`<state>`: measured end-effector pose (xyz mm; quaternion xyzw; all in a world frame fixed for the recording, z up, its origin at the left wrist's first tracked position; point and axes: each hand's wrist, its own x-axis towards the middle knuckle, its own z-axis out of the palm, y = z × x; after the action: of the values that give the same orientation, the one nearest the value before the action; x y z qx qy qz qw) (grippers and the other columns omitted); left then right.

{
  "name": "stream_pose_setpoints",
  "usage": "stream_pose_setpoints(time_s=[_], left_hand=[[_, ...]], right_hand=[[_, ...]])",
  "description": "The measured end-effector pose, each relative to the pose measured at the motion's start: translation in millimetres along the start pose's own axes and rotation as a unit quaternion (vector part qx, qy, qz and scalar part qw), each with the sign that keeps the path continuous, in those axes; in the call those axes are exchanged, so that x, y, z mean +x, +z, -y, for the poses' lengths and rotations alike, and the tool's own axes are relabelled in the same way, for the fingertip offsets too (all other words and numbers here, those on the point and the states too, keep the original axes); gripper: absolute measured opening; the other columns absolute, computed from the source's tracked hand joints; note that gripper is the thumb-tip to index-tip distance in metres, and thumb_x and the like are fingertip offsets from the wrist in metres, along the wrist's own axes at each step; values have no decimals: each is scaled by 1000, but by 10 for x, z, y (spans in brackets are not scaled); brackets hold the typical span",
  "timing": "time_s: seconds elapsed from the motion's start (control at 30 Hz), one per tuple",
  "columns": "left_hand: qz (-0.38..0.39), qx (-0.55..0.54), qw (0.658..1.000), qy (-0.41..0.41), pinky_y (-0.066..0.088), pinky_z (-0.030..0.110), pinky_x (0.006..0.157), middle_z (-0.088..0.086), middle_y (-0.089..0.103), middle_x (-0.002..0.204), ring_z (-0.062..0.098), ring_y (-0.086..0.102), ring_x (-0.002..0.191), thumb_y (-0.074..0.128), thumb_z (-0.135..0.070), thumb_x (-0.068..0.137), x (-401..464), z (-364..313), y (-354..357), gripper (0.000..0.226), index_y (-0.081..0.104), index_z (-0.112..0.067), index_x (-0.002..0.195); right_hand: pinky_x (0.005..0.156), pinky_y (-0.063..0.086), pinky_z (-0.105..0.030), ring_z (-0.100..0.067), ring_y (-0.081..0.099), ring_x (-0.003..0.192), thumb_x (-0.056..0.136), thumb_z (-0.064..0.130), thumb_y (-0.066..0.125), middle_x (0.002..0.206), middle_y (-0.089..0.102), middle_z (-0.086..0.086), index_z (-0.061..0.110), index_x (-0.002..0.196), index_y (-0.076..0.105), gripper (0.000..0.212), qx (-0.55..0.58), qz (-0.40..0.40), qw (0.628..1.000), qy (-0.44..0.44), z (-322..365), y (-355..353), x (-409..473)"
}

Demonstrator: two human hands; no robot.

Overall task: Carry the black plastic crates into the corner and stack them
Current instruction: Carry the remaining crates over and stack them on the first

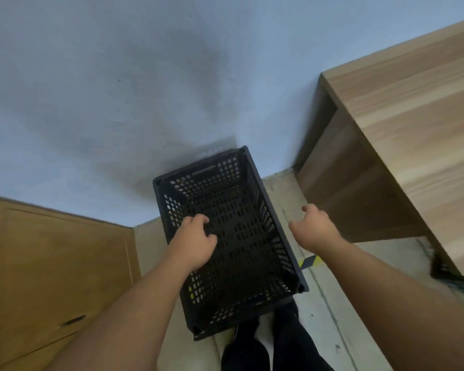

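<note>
- Head view: a black plastic crate [227,236] sits on the floor [330,317] against the pale wall [118,89], between a wooden cabinet [51,277] at left and a wooden desk [399,156] at right; whether another crate lies beneath it cannot be told.
- The risk from here, as judged: the crate stands skewed to the wall, so a further crate set on it may seat off its corner pegs and slide or topple; its near end also lies just before the person's feet [265,344], a tripping hazard.
- The left hand [196,243] hovers over the crate's open interior, its fingers [201,219] loosely curled and gripping nothing.
- The right hand [315,228] hangs just beside the crate's right rim, apart from it, fingers half-curled and empty.
</note>
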<state>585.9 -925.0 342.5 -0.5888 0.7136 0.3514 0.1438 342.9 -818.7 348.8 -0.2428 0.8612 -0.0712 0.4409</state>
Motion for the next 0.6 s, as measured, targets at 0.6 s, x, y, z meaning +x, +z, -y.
stream_pose_setpoints(time_s=[0.6], left_hand=[[71, 123, 950, 277, 45, 43, 117, 7, 44, 159, 28, 53, 140, 55, -29, 105, -939, -2039, 155, 54, 46, -21, 158]], right_hand=[[103, 51, -47, -40, 56, 125, 91, 36, 51, 147, 48, -17, 17, 155, 37, 68, 215, -179, 954, 110, -1241, -891, -1462]])
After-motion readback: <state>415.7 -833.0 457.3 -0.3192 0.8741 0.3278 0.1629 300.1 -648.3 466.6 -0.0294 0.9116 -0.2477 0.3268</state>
